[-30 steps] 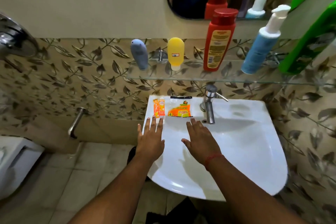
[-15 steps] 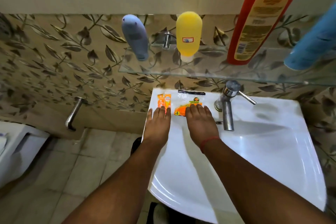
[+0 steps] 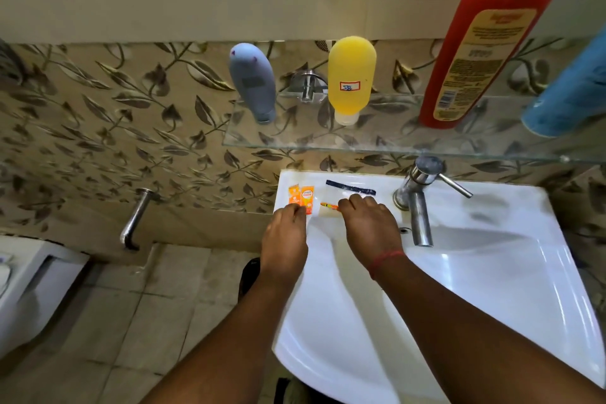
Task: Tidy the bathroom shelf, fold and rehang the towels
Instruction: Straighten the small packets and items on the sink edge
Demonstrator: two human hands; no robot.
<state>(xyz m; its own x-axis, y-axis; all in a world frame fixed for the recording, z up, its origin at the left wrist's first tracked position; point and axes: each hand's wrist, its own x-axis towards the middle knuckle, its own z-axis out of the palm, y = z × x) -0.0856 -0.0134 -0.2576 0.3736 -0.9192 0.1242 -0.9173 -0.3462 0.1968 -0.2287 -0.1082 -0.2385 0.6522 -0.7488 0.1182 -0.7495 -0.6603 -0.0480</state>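
Note:
Two small orange sachets (image 3: 301,197) lie on the back left corner of the white sink (image 3: 511,275). My left hand (image 3: 285,236) has its fingers curled over their lower edge. Beside them lies a clear plastic bag (image 3: 349,188) with a dark blue strip and an orange packet inside. My right hand (image 3: 370,226) grips this bag with curled fingers and covers most of it. Above, the glass shelf (image 3: 393,141) carries a grey-blue bottle (image 3: 252,82), a yellow bottle (image 3: 351,79), a red bottle (image 3: 482,43) and a blue bottle (image 3: 567,98). No towel is in view.
A chrome tap (image 3: 418,203) stands just right of my right hand. A metal spout (image 3: 134,220) sticks out of the leaf-patterned wall at the left. A white toilet (image 3: 29,285) sits at the far left above the tiled floor. A mirror edge shows at the top.
Both hands have moved forward to the back of the sink. Their fingers went from flat to curled, the left on the sachets, the right on the clear bag. My head came closer.

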